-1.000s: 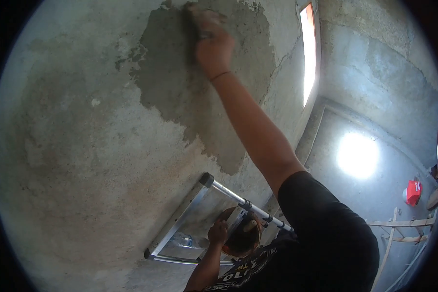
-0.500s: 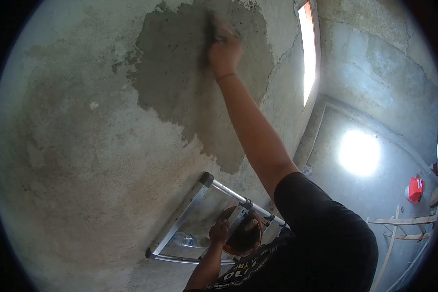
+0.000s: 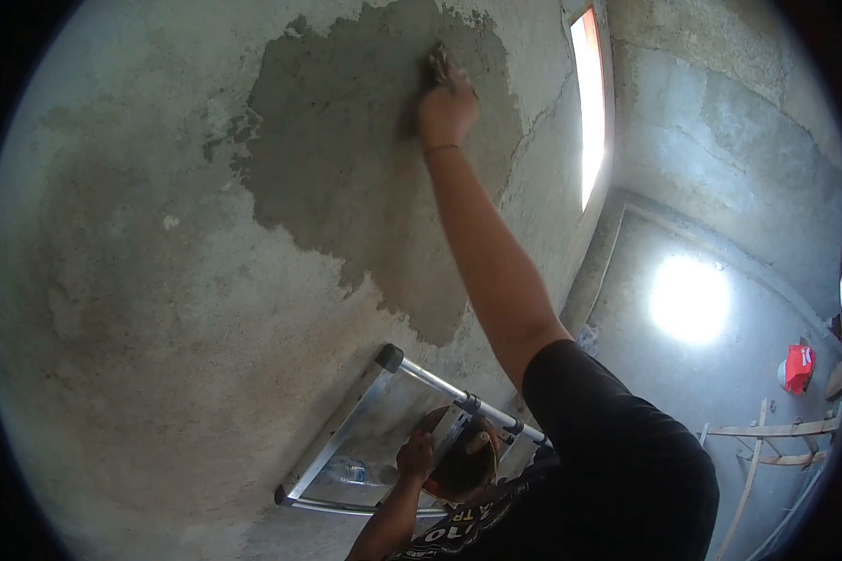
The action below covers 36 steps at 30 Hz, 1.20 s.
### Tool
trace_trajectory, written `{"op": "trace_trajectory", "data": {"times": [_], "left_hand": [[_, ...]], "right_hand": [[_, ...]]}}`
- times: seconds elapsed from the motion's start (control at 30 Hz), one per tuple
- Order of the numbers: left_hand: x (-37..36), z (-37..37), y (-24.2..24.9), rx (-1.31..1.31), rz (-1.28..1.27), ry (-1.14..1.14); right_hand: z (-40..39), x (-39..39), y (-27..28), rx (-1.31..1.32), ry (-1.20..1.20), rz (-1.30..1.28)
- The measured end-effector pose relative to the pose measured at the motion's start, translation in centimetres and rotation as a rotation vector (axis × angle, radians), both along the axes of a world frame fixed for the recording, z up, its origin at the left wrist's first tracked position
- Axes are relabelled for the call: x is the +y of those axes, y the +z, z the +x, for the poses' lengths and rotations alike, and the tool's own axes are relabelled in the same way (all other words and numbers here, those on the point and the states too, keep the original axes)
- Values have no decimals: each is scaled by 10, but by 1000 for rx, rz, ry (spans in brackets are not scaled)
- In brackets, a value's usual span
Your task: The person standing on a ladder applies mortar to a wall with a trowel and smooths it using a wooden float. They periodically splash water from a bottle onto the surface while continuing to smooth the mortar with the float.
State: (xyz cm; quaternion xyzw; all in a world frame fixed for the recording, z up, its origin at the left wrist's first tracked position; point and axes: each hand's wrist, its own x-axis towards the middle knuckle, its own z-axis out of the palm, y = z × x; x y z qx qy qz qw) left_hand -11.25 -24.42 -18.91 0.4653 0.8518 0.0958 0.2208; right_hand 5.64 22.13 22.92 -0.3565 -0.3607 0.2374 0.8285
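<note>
High on the wall, my right hand [image 3: 447, 114] is closed around a trowel [image 3: 437, 62], seen nearly edge-on and mostly hidden by the fingers. It lies against a dark, damp-looking patch of plaster [image 3: 337, 140] with ragged edges. Lower down, my left hand [image 3: 415, 453] has its fingers curled in at the near side of a round bucket [image 3: 468, 469]; what they grip is hidden. A pale handle [image 3: 480, 441] sticks up in the bucket, and a flat grey piece [image 3: 451, 425] crosses its rim. Around the bucket stands the top of an aluminium ladder [image 3: 332, 432].
A clear plastic bottle [image 3: 355, 470] lies within the ladder frame. Bright light comes through a narrow window opening [image 3: 589, 103]. Far below on the concrete floor [image 3: 627, 365] are a red item [image 3: 799, 367] and a wooden frame [image 3: 762, 428].
My right hand has moved slightly right and down across the damp patch, and the trowel is less blurred. The view has shifted a little. My left hand stays by the bucket.
</note>
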Motion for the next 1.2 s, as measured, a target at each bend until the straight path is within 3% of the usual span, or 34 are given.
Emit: {"op": "trace_trajectory", "data": {"times": [0.03,0.13,0.23,0.3,0.37,0.5,0.57,0.6,0.63,0.7,0.8,0.83,0.9,0.97,1.0,1.07,1.13,1.2], "left_hand": [[1,0,1,2,-22,-2],[-2,-5,-12,45,24,-10],[-6,-1,-13,82,91,-2],[-2,0,-8,81,93,14],[-3,-4,-5,20,-59,-1],[-4,-2,2,29,-129,5],[-2,-1,0,36,-44,-14],[-3,2,-1,26,-50,-19],[-1,2,-1,25,-19,7],[-2,3,4,17,-18,42],[0,0,7,-7,-95,-4],[-2,0,6,-7,-96,-5],[-2,1,3,40,-6,11],[3,-1,3,36,-28,5],[-2,-1,3,31,-66,-9],[-7,-4,-9,30,-37,-2],[-3,-5,-12,32,3,2],[-2,-7,-7,23,-118,-19]], "right_hand": [[-19,10,8,-85,-203,169],[-21,-28,46,-143,-170,233],[-23,-54,28,-44,6,592],[-11,-69,-11,150,82,294],[0,-47,-54,457,101,43],[5,-37,-67,400,186,-249],[-27,-13,-61,101,-138,13],[-22,-42,-26,132,5,40],[-27,-51,-10,35,-63,187],[-24,-73,14,-117,95,330],[-10,-90,0,-85,214,301],[-6,-94,-12,42,145,243],[-2,-53,-50,535,163,230],[25,-59,-42,514,171,-109],[17,-46,-47,515,177,-117],[-5,2,-52,213,-30,-113],[-14,6,-24,152,-5,188],[-21,-15,1,35,-26,293]]}}
